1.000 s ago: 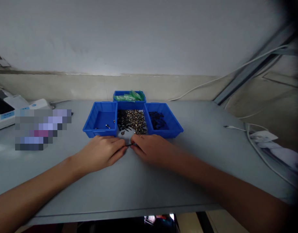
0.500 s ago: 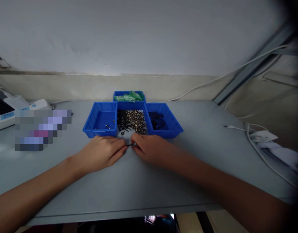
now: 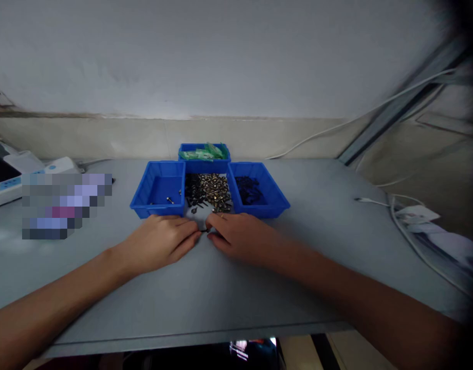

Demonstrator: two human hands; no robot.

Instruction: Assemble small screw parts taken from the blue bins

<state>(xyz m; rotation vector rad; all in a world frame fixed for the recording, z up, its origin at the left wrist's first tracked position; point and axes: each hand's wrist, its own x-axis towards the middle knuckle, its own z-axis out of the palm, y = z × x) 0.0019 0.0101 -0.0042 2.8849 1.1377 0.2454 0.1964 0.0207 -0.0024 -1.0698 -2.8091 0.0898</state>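
Note:
My left hand [image 3: 161,242] and my right hand [image 3: 240,235] rest on the grey table [image 3: 229,288], fingertips almost meeting. Both pinch a small dark screw-like part [image 3: 204,230] between them. Just beyond lies a pile of brass and black screws [image 3: 207,190] on the table. A blue tray [image 3: 159,191] at the left holds a few loose screws. Another blue tray [image 3: 259,192] at the right holds dark parts. A third blue tray [image 3: 204,154] behind holds green pieces.
A white power strip [image 3: 13,177] lies at the far left by a blurred patch. White cables [image 3: 398,216] and a wrapped bundle [image 3: 437,231] lie at the right. The wall stands close behind the trays; the table's front edge runs below my arms.
Both hands stay pinched together on the small part. The view has shifted slightly; nothing else has moved.

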